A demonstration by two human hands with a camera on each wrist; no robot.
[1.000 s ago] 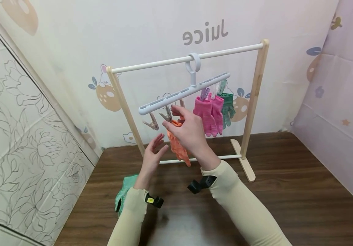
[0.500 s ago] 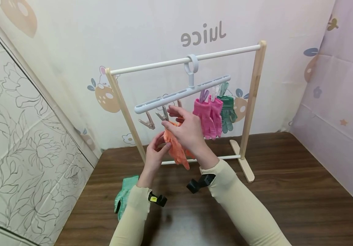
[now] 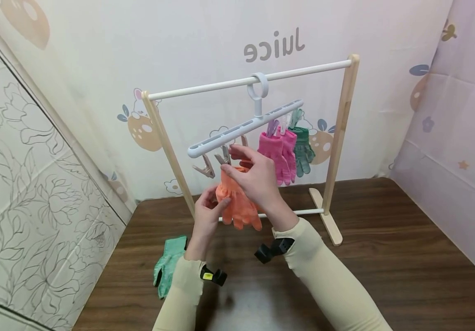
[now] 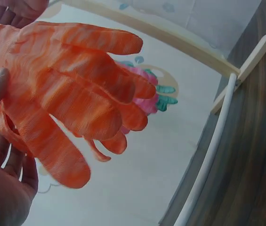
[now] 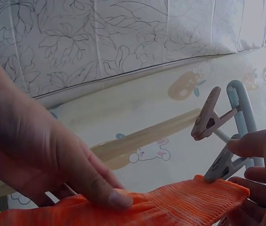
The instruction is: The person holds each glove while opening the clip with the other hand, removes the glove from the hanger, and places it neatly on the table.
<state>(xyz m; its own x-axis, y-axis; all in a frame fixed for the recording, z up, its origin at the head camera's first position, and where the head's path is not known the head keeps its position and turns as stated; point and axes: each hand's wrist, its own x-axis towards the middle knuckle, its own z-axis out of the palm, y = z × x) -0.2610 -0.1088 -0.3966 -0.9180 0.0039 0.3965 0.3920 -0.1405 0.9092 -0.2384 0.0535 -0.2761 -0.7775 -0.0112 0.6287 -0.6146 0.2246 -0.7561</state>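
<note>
Two orange gloves [image 4: 71, 89] overlap below a white hanger bar [image 3: 225, 139]; in the head view the nearer one hangs palm-wide, fingers down. My left hand [image 3: 209, 212] pinches this orange glove's lower cuff area, thumb on the near face, fingers behind. My right hand [image 3: 258, 177] is at the cuff and the grey clothespin [image 5: 222, 162], which bites the cuff edge; one fingertip lies on the clothespin's handle, other fingers beside the cuff. A pinkish-beige clothespin [image 5: 210, 117] dangles beside it, holding nothing. Part of the cuff is hidden behind my right hand.
The hanger hooks over the rack's white rail [image 3: 204, 88]. Pink gloves [image 3: 272, 154] and a dark green glove [image 3: 302, 149] hang at its right end. A light green glove [image 3: 170, 264] lies on the brown table [image 3: 390, 257], left. Rack foot [image 3: 326, 218] stands right.
My left hand has come in to the orange glove and pinched it, and the glove has turned and spread to face me. My right hand stays at the clothespin; the hanger has swung slightly.
</note>
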